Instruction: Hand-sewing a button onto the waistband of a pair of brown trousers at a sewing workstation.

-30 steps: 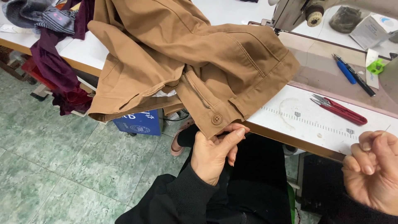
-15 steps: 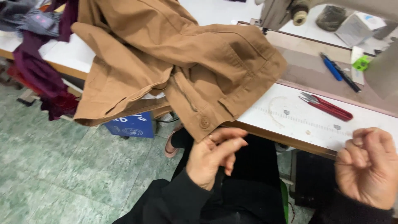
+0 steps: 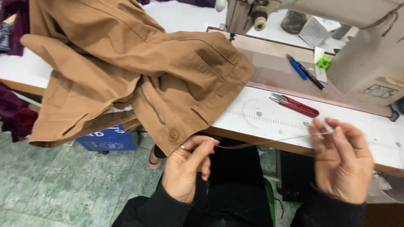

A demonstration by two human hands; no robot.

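While my left hand (image 3: 185, 170) pinched the brown trousers (image 3: 139, 80) near the button (image 3: 173, 135), my right hand (image 3: 343, 162) gripped a tight thread (image 3: 269, 141); pulling harder might have snapped it

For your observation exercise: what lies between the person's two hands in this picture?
In the head view, a thin thread stretches from the left hand to the right hand, running along the white table edge above the dark lap.
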